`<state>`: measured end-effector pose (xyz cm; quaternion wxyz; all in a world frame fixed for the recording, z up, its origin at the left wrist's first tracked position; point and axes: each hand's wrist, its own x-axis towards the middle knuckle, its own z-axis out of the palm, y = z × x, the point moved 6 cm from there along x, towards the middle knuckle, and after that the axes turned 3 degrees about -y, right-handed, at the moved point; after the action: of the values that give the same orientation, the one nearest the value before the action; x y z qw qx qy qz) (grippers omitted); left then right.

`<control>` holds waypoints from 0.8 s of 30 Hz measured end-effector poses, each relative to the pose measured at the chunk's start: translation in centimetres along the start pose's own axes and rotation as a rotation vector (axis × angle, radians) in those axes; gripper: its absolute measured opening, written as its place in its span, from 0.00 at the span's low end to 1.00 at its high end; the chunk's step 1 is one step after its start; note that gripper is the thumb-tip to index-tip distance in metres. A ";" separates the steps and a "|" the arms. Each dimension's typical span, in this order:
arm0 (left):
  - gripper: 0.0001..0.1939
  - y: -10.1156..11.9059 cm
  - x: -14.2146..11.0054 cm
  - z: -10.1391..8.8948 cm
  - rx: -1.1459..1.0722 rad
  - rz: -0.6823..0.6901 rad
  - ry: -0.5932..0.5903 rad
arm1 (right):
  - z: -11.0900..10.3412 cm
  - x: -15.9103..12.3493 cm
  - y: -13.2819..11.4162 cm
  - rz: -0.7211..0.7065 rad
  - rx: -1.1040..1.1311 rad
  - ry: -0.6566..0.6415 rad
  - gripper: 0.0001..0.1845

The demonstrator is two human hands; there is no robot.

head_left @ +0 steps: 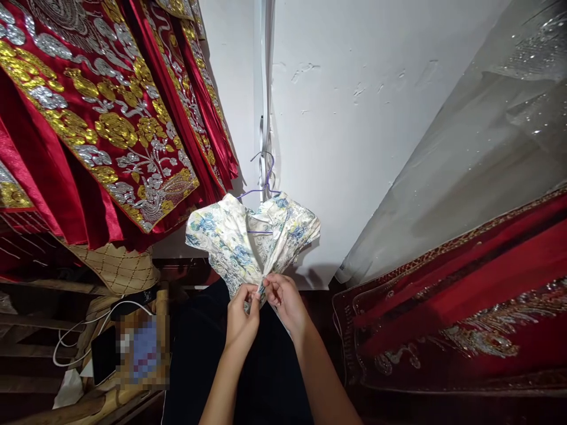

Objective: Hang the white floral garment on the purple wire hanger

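Note:
A small cream garment with a blue and yellow flower print (234, 239) hangs on a thin purple wire hanger (264, 177) against the white wall. My left hand (241, 319) and my right hand (283, 301) meet just below its waist. Both pinch the gathered cloth there, fingertips almost touching each other. The lower part of the garment is hidden behind my hands and forearms.
Red robes with gold and silver embroidery (101, 112) hang at the upper left. Another red embroidered garment under clear plastic (465, 313) lies at the right. A woven straw hat (119, 268), white cables (84, 330) and a dark phone (104, 354) sit on wooden shelving at lower left.

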<state>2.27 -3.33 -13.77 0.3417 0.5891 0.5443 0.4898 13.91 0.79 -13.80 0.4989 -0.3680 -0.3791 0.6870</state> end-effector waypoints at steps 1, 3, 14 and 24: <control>0.10 -0.4 0.1 0.3 0.011 0.009 -0.009 | 0.0 0.1 -0.4 -0.032 0.044 0.054 0.12; 0.10 -1.3 0.1 0.8 0.026 0.020 -0.030 | 0.1 0.6 -1.6 -0.098 0.122 0.145 0.12; 0.12 -2.0 -1.3 2.0 0.121 0.067 -0.082 | 2.3 7.1 -13.4 -0.165 0.288 -0.011 0.03; 0.16 10.0 4.1 -4.8 -0.024 0.280 0.188 | 5.8 0.9 -13.4 -0.373 -0.040 -0.063 0.12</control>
<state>0.48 -1.68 -2.17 0.2248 0.6069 0.4804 0.5920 14.02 3.68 0.52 0.5980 -0.2795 -0.4700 0.5859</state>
